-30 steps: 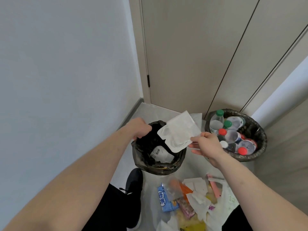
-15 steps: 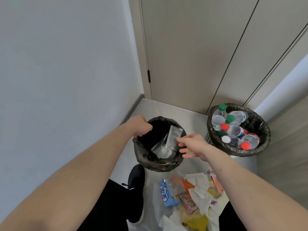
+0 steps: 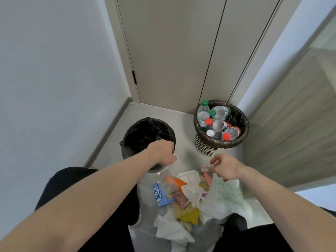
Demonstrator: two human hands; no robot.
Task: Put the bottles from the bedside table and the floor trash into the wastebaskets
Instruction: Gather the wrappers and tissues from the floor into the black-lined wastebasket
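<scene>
Two wastebaskets stand on the grey floor in a corner. The left wastebasket (image 3: 138, 124) has a black liner, and my left hand (image 3: 161, 151) grips its near rim. The right wastebasket (image 3: 244, 122), a white mesh one with a dark liner, holds several plastic bottles (image 3: 218, 124) with green, red and white caps. In front of me lies a trash pile (image 3: 189, 191) of tissues, wrappers and a blue packet (image 3: 161, 195). My right hand (image 3: 225, 168) hovers over the pile's far edge, fingers curled at the end of a pink wrapper (image 3: 208, 178). Whether they grip it is unclear.
A closed beige door (image 3: 172, 51) stands behind the baskets, a white wall (image 3: 54, 70) runs along the left and a wood-grain panel (image 3: 291, 133) along the right. My knees in black trousers (image 3: 72, 180) frame the pile on both sides.
My right hand let the clear plastic packaging fall into the left wastebasket, then drew back down to the trash pile. My left hand kept hold of the rim. The view tilted down.
</scene>
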